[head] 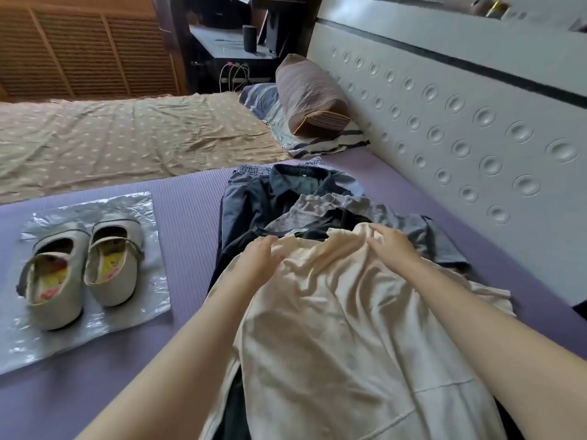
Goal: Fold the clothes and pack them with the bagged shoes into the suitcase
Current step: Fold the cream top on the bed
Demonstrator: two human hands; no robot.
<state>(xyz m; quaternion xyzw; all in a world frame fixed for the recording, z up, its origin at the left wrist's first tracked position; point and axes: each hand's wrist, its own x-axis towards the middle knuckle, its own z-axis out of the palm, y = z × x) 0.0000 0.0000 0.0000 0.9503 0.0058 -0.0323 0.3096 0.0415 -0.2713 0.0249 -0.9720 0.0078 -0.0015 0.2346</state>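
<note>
Both bare forearms reach in from the near edge and meet over a cream shirt (333, 328) that lies on top of a heap of clothes on a purple mat (190, 236). The left hand (259, 258) is palm down at the shirt's far left edge, wrist level, fingers (272, 244) close together and only gently bent. Their tips rest on the cloth, with nothing gathered in them. The right hand (390, 246) is also palm down, set on the shirt's far right part near its neckline. Its fingers (376, 231) are almost straight, point to the far left and press flat on the fabric. The two hands are apart, with a rumpled fold of cream cloth between them.

The shirt is spread lengthwise, its near end running out of the bottom of the view and one sleeve trailing to the right. Under it and beyond it are darker clothes: a grey garment (317, 211) just past the fingers, a dark collared shirt (295, 182) farther off, and blue denim (236, 204) along the heap's left side.

Well to the left, a pair of pale strap shoes (82, 271) stands side by side on a flat clear plastic bag (95, 204), not inside it. Beyond the mat is the bed's beige patterned sheet (127, 138). At far right, a striped bolster (311, 93) lies on a striped pillow (317, 144) against the white dimpled headboard (476, 122).
</note>
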